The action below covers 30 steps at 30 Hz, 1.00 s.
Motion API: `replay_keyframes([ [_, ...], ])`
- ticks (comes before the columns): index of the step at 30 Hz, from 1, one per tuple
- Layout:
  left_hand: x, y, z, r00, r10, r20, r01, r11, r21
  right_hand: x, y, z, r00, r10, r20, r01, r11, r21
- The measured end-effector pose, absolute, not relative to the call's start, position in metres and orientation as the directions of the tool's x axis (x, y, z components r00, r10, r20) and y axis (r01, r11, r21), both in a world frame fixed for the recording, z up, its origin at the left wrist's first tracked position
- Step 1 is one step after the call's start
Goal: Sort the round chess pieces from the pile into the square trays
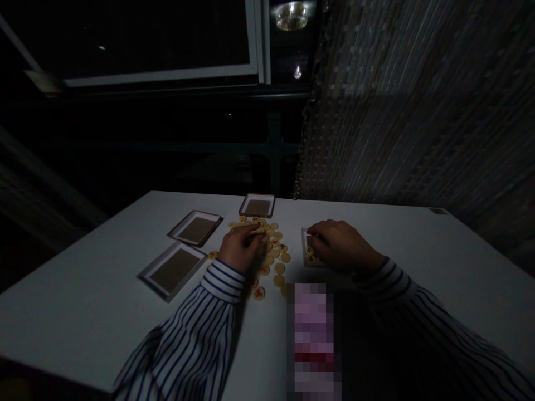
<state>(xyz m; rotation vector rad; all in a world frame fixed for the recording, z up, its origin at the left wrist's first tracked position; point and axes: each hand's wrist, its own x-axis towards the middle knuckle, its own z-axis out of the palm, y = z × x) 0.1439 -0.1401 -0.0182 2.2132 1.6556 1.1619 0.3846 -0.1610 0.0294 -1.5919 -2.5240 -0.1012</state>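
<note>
A loose heap of round, pale wooden Chinese chess pieces (279, 268) lies mid-table, some showing red or dark characters. My left hand (240, 248) reaches over the heap, thumb and forefinger closed around what looks like one Chinese chess piece at its edge. To the right, my right hand (340, 242) hovers low over a small light-rimmed tray (305, 236) and covers much of it. Its fingers are curled together, and whatever they hold is hidden. A few dark-marked pieces (310, 259) lie in the near part of that tray.
Left of the heap are a light-framed tray (152, 272) and a brown-rimmed tray (204, 240); another brown-rimmed tray (241, 207) sits at the back. All rest on a white table (104, 250). A bead curtain (376, 111) hangs behind. A pixelated patch hides the table's front.
</note>
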Motion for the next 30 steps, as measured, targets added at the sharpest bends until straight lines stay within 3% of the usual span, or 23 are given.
replay_keyframes([
  [7,0.108,-0.128,-0.030,-0.045,0.864,0.502,0.756,-0.299,0.582,0.356,-0.156,0.033,-0.484,0.864,0.138,0.872,0.490,-0.009],
  [17,0.097,-0.125,-0.044,0.070,0.852,0.520,0.825,-0.342,0.450,0.296,-0.133,0.030,-0.530,0.843,0.088,0.848,0.527,0.056],
  [30,0.095,-0.127,-0.043,0.054,0.857,0.513,0.830,-0.324,0.454,0.290,-0.125,-0.008,-0.496,0.852,0.168,0.865,0.502,0.011],
])
